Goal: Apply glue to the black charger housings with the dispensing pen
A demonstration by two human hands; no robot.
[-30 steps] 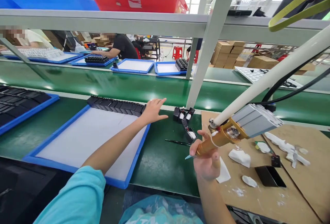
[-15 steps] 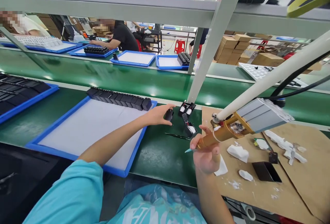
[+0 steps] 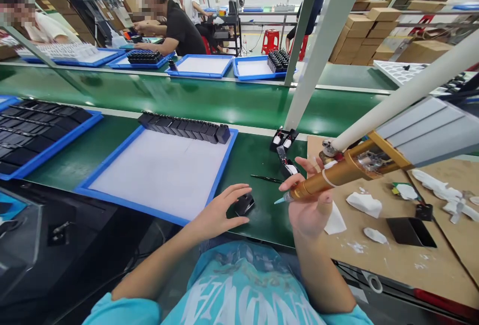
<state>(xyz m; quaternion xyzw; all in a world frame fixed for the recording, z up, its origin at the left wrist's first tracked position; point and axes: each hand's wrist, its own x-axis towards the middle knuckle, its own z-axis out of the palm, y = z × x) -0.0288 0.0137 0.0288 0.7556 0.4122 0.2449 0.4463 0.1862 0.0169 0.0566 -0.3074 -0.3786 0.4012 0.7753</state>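
Observation:
My left hand (image 3: 220, 211) is spread around a small black case (image 3: 244, 205) on the green bench, thumb on the near side and fingers on the far side. Any contact between them is hard to make out. My right hand (image 3: 309, 213) grips a gold glue dispenser (image 3: 318, 184) with a teal needle tip (image 3: 279, 201) that points left toward the case. Behind the tip lie a pair of thin black tweezers (image 3: 266, 178) and an opened black case (image 3: 286, 161) with a white part inside. More black pieces with white parts (image 3: 283, 139) sit beyond it.
A blue-rimmed tray (image 3: 223, 170) at left carries a row of black cases (image 3: 183, 128); a fuller tray (image 3: 95, 118) stands farther left. Brown cardboard (image 3: 359, 265) at right holds crumpled tissue (image 3: 364, 204) and a black box (image 3: 409, 232). A slanted post (image 3: 312, 46) rises behind. Co-workers sit opposite.
My left hand has brought the small black case toward me from near the opened case, and its fingers have spread. My right hand still holds the dispenser. The view has tilted down.

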